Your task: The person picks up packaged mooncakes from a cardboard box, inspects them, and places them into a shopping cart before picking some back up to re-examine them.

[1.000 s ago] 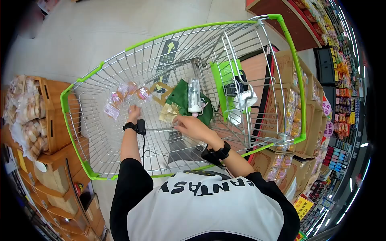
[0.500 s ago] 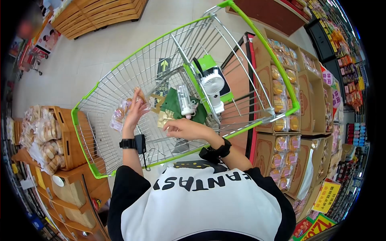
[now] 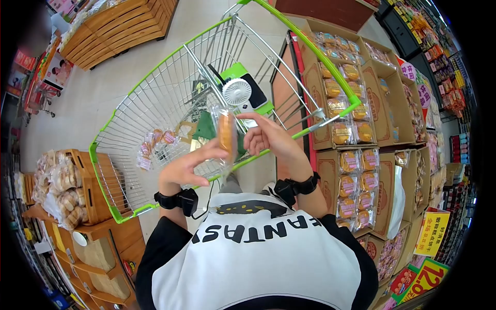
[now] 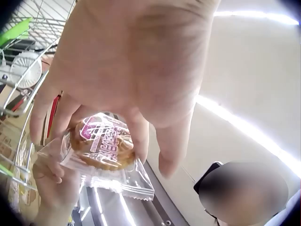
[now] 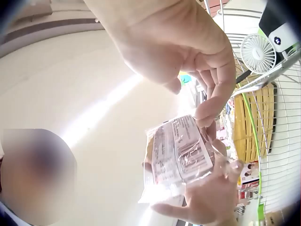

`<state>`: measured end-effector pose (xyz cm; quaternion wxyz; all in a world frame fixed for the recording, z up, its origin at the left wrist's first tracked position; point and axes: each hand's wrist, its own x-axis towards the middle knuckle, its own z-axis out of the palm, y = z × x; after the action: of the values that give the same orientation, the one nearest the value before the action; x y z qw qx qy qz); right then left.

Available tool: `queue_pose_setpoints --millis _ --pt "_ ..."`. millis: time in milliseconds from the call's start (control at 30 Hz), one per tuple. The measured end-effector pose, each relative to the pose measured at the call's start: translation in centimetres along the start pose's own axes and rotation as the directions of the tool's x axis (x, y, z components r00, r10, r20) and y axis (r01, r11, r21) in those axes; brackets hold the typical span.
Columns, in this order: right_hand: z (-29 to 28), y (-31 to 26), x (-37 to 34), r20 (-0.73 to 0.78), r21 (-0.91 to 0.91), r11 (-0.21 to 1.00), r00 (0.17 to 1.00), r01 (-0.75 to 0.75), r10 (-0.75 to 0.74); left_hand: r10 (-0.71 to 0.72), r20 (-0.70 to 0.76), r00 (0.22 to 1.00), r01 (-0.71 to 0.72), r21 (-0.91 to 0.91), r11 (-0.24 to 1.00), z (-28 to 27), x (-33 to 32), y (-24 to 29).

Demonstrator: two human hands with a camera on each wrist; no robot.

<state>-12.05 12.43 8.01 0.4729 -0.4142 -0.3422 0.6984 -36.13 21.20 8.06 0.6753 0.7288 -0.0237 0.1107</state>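
My left hand (image 3: 188, 165) holds a clear-wrapped bun (image 3: 226, 132) between its fingers, thumb spread away, in front of the cart basket. The left wrist view shows the golden bun (image 4: 106, 143) through film with pink and white print. Its back carries a white label with a barcode (image 5: 183, 150). My right hand (image 3: 271, 137) is across from the left, its index fingertip at the package's edge and the other fingers loosely bent. In the right wrist view its thumb stands apart from the package.
The green-edged shopping cart (image 3: 170, 59) holds several wrapped buns (image 3: 155, 138) and a green bag (image 3: 204, 125). A white fan (image 3: 237, 92) and a phone (image 3: 254, 92) sit at its child seat. Boxes of wrapped buns (image 3: 356, 178) line the right; bagged bread (image 3: 59, 181) stands left.
My left hand reached to the buns in the cart, then came back toward the body with one wrapped bun. My right hand rose to meet it. The cart shifted leftward in view.
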Motion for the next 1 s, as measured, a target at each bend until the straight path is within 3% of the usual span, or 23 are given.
queue_pose_setpoints --millis 33,100,167,333,400,567,667,733,767,833,867,900,967,1000 --pt "-0.4 0.1 -0.7 0.048 0.083 0.996 0.998 -0.034 0.030 0.001 0.005 1.000 -0.001 -0.001 1.000 0.6 1.2 0.9" --pt "-0.6 0.1 -2.3 0.048 0.113 0.993 0.998 -0.043 0.037 -0.063 0.257 0.964 0.040 0.096 0.995 1.9 3.2 2.2" --pt "-1.0 -0.1 -3.9 0.115 0.104 0.994 0.993 -0.034 0.022 -0.064 0.238 0.969 0.057 0.036 0.998 3.6 4.0 2.1" --pt "-3.0 1.8 -6.9 0.085 0.205 0.979 0.996 0.008 -0.026 -0.047 0.328 0.943 0.033 0.048 0.998 5.8 5.7 2.1" --pt "-3.6 1.9 -8.2 0.176 0.254 0.967 0.984 -0.019 -0.027 -0.056 0.361 0.931 0.037 0.060 0.997 6.6 6.5 2.3" --pt "-5.3 2.9 -11.2 0.163 0.185 0.982 0.985 0.033 -0.064 -0.066 0.477 0.876 0.035 0.075 0.997 8.5 9.0 2.8" --pt "-6.7 3.4 -13.1 0.173 0.150 0.983 0.976 0.107 -0.132 -0.032 0.488 0.872 -0.037 0.131 0.991 9.6 10.3 2.4" --pt "-7.1 3.8 -14.3 -0.075 0.162 0.941 0.955 0.296 -0.288 0.015 0.348 0.938 -0.104 0.240 0.965 10.6 11.4 2.7" --pt "-7.1 3.8 -15.1 -0.090 0.162 0.937 0.950 0.309 -0.298 0.016 0.365 0.931 -0.109 0.237 0.965 11.1 12.1 3.0" --pt "-7.1 3.3 -17.1 -0.249 0.105 0.887 0.875 0.450 -0.414 0.017 -0.007 1.000 -0.013 0.408 0.913 12.4 13.5 3.3" --pt "-7.3 3.1 -18.2 -0.275 0.136 0.883 0.873 0.450 -0.403 0.108 -0.115 0.987 -0.047 0.443 0.895 12.8 14.0 2.0" --pt "-7.2 3.2 -19.0 -0.292 0.133 0.879 0.865 0.459 -0.408 0.108 -0.098 0.989 -0.055 0.438 0.897 13.1 14.6 1.2" --pt "-7.1 3.3 -20.4 -0.402 0.053 0.837 0.778 0.545 -0.482 0.136 -0.383 0.914 -0.032 0.265 0.964 13.9 15.8 0.2" --pt "-7.1 3.0 -21.4 -0.414 0.010 0.840 0.767 0.543 -0.491 0.115 -0.440 0.890 -0.015 0.225 0.974 14.9 16.5 0.6"
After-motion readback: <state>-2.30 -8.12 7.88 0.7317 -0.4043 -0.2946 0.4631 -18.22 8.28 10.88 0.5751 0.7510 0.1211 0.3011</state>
